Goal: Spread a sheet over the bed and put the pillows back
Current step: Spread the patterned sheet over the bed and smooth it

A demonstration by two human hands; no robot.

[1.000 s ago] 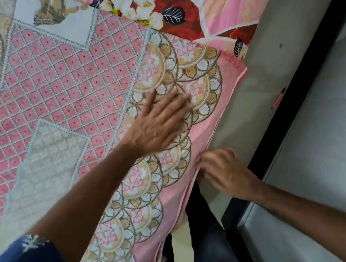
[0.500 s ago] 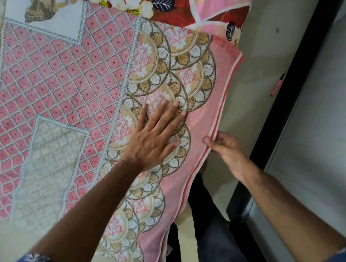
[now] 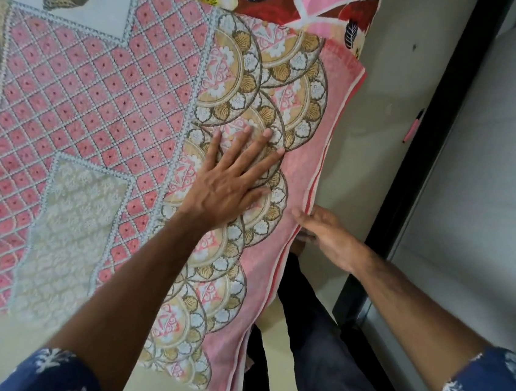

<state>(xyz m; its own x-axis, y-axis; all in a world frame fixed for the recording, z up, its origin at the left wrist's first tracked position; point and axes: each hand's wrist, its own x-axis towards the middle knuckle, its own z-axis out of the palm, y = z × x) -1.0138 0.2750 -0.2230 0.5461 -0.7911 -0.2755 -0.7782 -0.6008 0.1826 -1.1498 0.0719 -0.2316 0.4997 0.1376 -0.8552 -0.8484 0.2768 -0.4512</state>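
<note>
A: How is the pink patterned sheet (image 3: 90, 123) handling?

B: Soft, light, sliding easily; it's lying over the bed. The left hand (image 3: 232, 179) is pressing it flat, fingers straight. The right hand (image 3: 327, 232) is pinching its striped hem (image 3: 316, 186), the best hold.

The sheet (image 3: 90, 123) is matt woven cloth, printed pink and beige; the floor (image 3: 380, 125) is smooth with a dull sheen.
</note>
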